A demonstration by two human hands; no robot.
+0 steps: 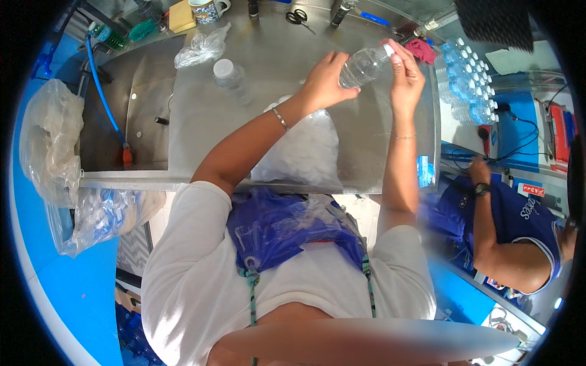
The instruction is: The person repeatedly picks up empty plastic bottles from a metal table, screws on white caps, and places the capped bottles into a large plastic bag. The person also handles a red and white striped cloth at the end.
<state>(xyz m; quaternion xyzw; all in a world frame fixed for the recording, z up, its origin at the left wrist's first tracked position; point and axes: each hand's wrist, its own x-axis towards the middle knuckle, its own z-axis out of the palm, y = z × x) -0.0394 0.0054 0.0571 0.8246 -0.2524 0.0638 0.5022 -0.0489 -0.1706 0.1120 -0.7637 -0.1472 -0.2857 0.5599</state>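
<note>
A clear plastic bottle (364,65) lies tilted in the air above the steel counter (268,131). My left hand (326,82) grips its lower body. My right hand (404,70) pinches the white cap end of the same bottle. A clear bag full of white caps (302,155) rests on the counter under my left forearm. Another clear bottle with a white cap (231,78) stands on the counter to the left.
A steel sink (125,116) with a blue hose (101,91) lies left. Crumpled plastic bags hang at its edge (52,143). Several capped bottles (470,85) stand at the right. Scissors (297,17) and a mug (207,9) sit at the back. Another person's arm (488,219) works at right.
</note>
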